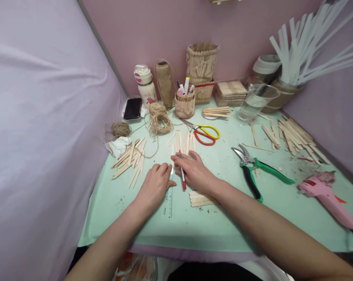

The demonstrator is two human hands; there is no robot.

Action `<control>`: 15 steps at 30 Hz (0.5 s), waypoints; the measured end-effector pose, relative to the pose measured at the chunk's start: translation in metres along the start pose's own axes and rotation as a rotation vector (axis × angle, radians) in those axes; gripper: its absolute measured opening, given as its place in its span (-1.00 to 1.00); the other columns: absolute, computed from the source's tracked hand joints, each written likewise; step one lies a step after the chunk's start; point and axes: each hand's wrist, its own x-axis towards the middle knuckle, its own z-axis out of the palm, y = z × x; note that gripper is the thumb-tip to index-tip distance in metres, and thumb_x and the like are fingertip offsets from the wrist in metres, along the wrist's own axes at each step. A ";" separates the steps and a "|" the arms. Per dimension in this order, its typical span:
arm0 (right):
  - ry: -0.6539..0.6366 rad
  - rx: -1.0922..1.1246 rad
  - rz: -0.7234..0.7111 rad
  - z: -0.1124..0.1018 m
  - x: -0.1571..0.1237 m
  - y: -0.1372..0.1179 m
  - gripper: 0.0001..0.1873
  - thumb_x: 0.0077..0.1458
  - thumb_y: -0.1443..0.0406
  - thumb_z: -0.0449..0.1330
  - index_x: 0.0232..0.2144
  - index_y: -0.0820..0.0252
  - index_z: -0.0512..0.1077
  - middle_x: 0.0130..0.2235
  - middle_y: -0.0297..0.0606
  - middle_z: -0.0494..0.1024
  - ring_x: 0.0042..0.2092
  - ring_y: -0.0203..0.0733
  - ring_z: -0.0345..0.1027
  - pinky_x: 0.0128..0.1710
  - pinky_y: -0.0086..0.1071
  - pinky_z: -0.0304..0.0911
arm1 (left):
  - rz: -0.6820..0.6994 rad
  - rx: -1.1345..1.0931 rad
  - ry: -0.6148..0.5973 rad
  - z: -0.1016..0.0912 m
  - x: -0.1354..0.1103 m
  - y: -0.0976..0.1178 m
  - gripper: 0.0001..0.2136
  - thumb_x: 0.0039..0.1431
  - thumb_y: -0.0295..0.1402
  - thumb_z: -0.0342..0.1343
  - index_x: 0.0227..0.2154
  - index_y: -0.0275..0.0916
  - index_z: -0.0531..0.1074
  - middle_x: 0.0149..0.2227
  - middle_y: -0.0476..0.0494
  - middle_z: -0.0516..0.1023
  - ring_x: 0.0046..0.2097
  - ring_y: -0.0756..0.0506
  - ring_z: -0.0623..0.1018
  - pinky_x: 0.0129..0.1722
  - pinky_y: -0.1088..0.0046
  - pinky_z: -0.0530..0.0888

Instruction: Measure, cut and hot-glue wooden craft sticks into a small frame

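My left hand [155,183] rests on the table with fingers curled together. Its thumb lies across a clear ruler [168,205], and its fingertips meet a pale craft stick [172,150] at the ruler's upper end. Between the fingers of my right hand [196,171] is a red-capped marker [182,177], pointing away from me; the fingertips reach the same stick. Just beyond that hand lie several upright-aligned craft sticks [188,140], partly covered by it. Under my right wrist, a row of round-ended craft sticks [201,199] shows in part.
Left are loose sticks [132,160] and twine [158,119]. Scissors [204,132] lie beyond my hands. Pruning shears [251,168] and a pink glue gun [325,195] are on the right. A pen holder [185,104] and a water cup [256,103] stand at the back.
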 end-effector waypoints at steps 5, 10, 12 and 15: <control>0.170 0.151 0.093 -0.018 0.001 -0.007 -0.77 0.33 0.26 -0.01 -0.05 0.12 0.37 -0.05 -0.15 0.58 0.00 -0.10 0.44 0.15 -0.04 0.12 | 0.001 0.013 -0.016 0.001 0.000 0.000 -0.59 0.23 -0.27 0.23 0.06 -0.29 0.29 -0.06 -0.22 0.45 -0.09 -0.21 0.43 -0.13 0.25 0.42; 0.198 0.386 0.273 -0.035 0.013 -0.012 -0.73 0.28 0.21 -0.03 -0.34 0.12 0.43 -0.28 -0.27 0.56 -0.19 -0.16 0.43 -0.16 -0.30 0.32 | -0.001 0.019 0.011 0.003 0.000 0.000 -0.67 0.27 -0.27 0.18 0.02 -0.25 0.31 -0.08 -0.19 0.45 -0.09 -0.20 0.43 -0.13 0.25 0.41; 0.133 0.459 0.356 -0.034 0.021 -0.010 -0.75 0.21 0.23 0.02 -0.42 0.13 0.44 -0.37 -0.32 0.57 -0.29 -0.19 0.42 -0.25 -0.34 0.31 | -0.002 0.020 0.007 0.002 0.000 0.000 -0.68 0.26 -0.26 0.19 0.00 -0.25 0.32 -0.08 -0.19 0.45 -0.10 -0.20 0.43 -0.13 0.25 0.41; 0.090 0.557 0.410 -0.025 0.030 -0.008 -0.82 0.14 0.26 0.07 -0.42 0.15 0.44 -0.48 -0.35 0.55 -0.37 -0.21 0.43 -0.31 -0.36 0.29 | -0.012 0.015 -0.015 0.000 0.000 0.001 -0.65 0.24 -0.25 0.22 0.01 -0.26 0.32 -0.07 -0.19 0.46 -0.10 -0.20 0.43 -0.14 0.25 0.41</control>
